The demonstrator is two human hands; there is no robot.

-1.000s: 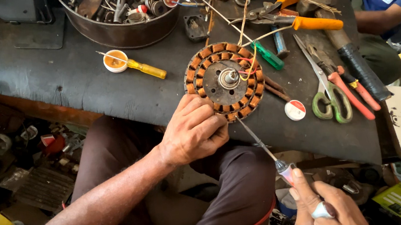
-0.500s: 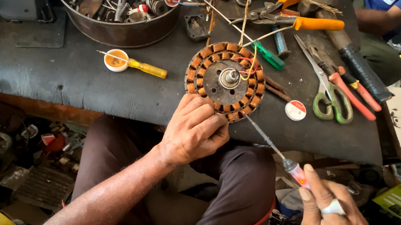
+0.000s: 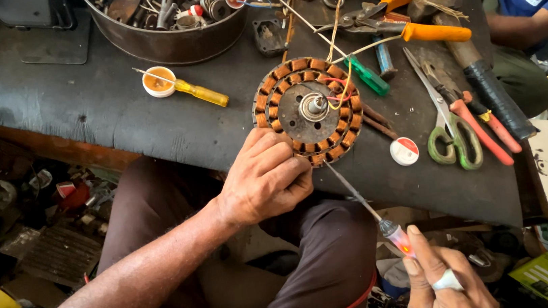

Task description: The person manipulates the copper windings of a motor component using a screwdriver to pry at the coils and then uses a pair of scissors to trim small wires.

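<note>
tester screwdriver (image 3: 368, 212) in right hand (image 3: 444, 285) grip | tip up-left at stator (image 3: 308, 110) | left hand (image 3: 264, 175) pinches stator

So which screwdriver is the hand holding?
The right hand holds the clear-handled screwdriver, its tip on the coil ring. The yellow screwdriver and green screwdriver lie untouched on the bench.

A dark, worn surface (image 3: 44, 96) fills the upper view, its front edge showing rusty orange. Below it, the dim floor (image 3: 31, 234) is crowded with metal scrap. Daylight brightens the right side.
</note>
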